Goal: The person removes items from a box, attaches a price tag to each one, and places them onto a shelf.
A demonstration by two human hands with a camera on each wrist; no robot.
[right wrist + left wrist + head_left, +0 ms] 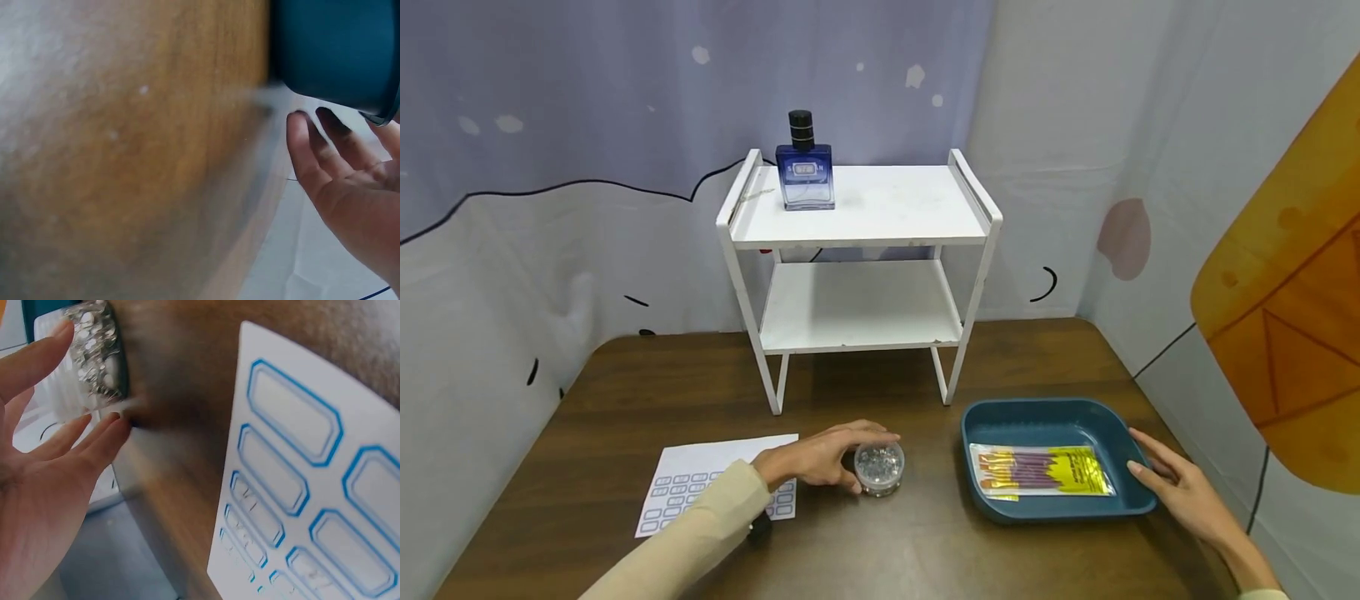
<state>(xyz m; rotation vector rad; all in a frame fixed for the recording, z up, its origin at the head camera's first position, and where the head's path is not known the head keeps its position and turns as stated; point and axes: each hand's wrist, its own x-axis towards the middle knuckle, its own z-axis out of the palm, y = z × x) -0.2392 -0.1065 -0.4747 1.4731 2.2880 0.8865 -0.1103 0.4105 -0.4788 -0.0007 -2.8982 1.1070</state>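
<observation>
My left hand [831,454] grips a small round clear jar [880,468] from its left side, thumb near and fingers far. Silvery bits fill the jar, as the left wrist view [97,353] also shows. At the right, my right hand [1183,483] holds the right rim of a dark teal tray [1045,510], thumb over the edge. Its other fingers [304,140] extend loosely beside the tray's outer wall in the right wrist view. Inside the tray lies a clear packet of purple-handled brushes [1037,470] with a yellow label.
A sheet of blue-framed labels [700,467] lies partly under my left forearm. Behind stands a white two-tier shelf [861,304], with a blue perfume bottle [806,179] on its top tier. Printed curtains [1060,167] surround the brown table [925,550].
</observation>
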